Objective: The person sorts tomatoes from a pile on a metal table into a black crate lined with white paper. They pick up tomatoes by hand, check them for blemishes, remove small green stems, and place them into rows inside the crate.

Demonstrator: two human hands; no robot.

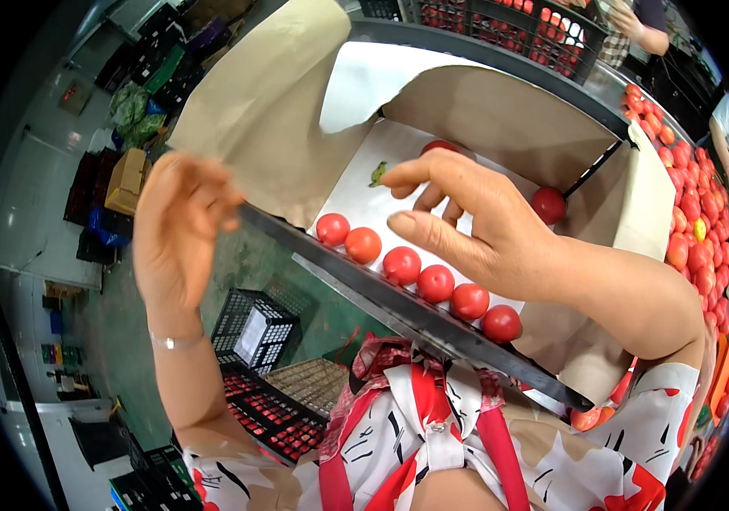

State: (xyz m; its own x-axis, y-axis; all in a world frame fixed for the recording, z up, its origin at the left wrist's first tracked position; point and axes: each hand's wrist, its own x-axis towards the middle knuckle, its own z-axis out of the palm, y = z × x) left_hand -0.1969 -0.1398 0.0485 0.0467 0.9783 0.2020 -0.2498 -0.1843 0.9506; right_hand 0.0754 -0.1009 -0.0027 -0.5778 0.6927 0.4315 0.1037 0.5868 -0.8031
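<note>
My right hand (475, 213) is over a black crate (407, 298) lined with paper. Its thumb and fingers are apart and hold nothing I can see. Just beyond the index fingertip, a small green tomato stem (377, 175) shows against the white paper bottom (351, 187). Several red tomatoes (402, 266) lie in a row along the crate's near side. One more tomato (548, 205) sits near the right wall, and another (441, 147) is partly hidden behind my hand. My left hand (181, 226), blurred, is raised outside the crate's left end, fingers loosely curved and apart, apparently bare.
Brown lining paper (275, 111) flares up at the crate's left end. To the right, a big heap of tomatoes (696, 213) spreads out. A black crate of tomatoes (509, 34) stands behind; another person's hand (626, 19) is beside it. Black baskets (254, 328) stand on the green floor.
</note>
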